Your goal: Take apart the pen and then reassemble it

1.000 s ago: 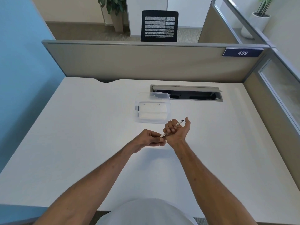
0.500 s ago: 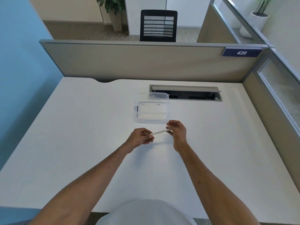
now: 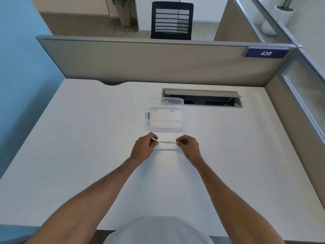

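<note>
One white desk (image 3: 88, 138), beige partitions (image 3: 140, 62).

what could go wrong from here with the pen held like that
The pen is held level above the desk, pinched only at its ends by the left hand and right hand. If it comes apart suddenly, small inner parts could drop and roll across the desk. The clear container sits beyond the hands, not beneath them, so it would catch nothing.

The pen (image 3: 167, 142) is a slim white barrel, held horizontally above the desk, its axis running from 9 o'clock to 3 o'clock. Both ends are covered by fingertips. A dark section is visible at the 9 o'clock end.
</note>
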